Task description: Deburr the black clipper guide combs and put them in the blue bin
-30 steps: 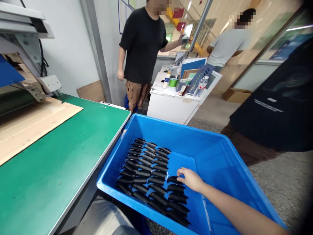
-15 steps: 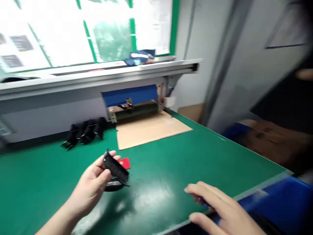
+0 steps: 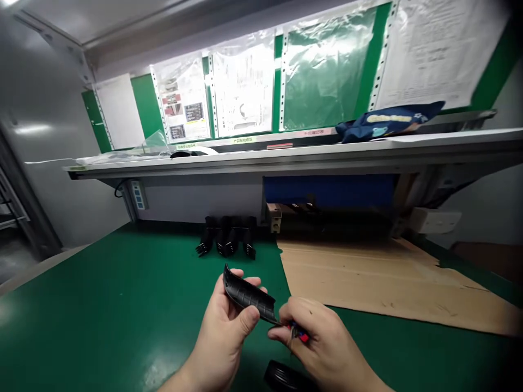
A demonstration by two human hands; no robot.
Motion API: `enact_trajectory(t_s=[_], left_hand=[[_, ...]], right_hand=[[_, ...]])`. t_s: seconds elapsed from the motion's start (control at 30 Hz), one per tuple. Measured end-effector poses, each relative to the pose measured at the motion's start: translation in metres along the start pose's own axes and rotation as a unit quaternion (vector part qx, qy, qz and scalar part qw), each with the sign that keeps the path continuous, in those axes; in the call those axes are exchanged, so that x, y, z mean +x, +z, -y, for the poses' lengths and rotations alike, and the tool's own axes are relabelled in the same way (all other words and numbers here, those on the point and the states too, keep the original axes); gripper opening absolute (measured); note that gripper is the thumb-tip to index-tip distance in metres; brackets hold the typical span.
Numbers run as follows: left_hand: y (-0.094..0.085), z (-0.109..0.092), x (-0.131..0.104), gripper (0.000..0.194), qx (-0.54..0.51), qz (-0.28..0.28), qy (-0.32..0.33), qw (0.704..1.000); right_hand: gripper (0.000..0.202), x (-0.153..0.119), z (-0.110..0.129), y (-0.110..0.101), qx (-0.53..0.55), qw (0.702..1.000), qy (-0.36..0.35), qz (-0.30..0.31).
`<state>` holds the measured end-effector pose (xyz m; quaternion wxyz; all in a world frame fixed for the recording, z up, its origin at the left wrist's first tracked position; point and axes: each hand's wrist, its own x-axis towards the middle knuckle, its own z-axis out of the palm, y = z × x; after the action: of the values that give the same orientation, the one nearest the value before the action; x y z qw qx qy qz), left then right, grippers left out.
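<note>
While the left hand (image 3: 224, 329) is clamping a curved black piece (image 3: 248, 295) between thumb and fingers above the green table (image 3: 122, 310), the head view is showing the right hand (image 3: 327, 343) gripping a red-and-blue tool (image 3: 299, 331) at the piece's lower end; whether it is also pinching the piece, I cannot tell. Black parts (image 3: 231, 237) are lying farther back, beside flat cardboard (image 3: 368, 277).

Your curved piece (image 3: 250, 298): black, faint crosswise lines. Your small tool (image 3: 304, 337): red and blue. Cardboard (image 3: 368, 277): tan. Left of cardboard: black parts (image 3: 229, 238). Above cardboard: blue panel (image 3: 327, 189). Your desk (image 3: 143, 283) beneath cardboard: solid green.
</note>
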<state>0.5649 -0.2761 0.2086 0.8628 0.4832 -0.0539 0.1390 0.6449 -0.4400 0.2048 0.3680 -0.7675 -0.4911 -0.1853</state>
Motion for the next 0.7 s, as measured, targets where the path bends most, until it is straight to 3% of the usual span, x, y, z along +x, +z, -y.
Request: enact_trajectory(t_s=[0.13,0.27,0.53,0.7], left_hand=[[-0.017,0.028,0.007,0.061,-0.051,0.007,-0.011,0.999],[-0.025,0.045,0.003,0.057,-0.084,0.000,-0.033,0.996],[-0.027,0.041,-0.001,0.057,-0.079,-0.018,-0.060,0.995],[-0.030,0.041,-0.005,0.049,-0.054,0.016,-0.056,0.997]], right_hand=[[0.046,-0.008,-0.015,0.016,-0.074,0.997,0.008,-0.010],[0.060,-0.021,-0.022,0.025,-0.104,0.994,0.031,0.030],[0.064,-0.024,-0.023,0.027,-0.136,0.987,0.058,0.064],[0.059,-0.028,-0.023,0.029,-0.146,0.986,0.046,0.071]])
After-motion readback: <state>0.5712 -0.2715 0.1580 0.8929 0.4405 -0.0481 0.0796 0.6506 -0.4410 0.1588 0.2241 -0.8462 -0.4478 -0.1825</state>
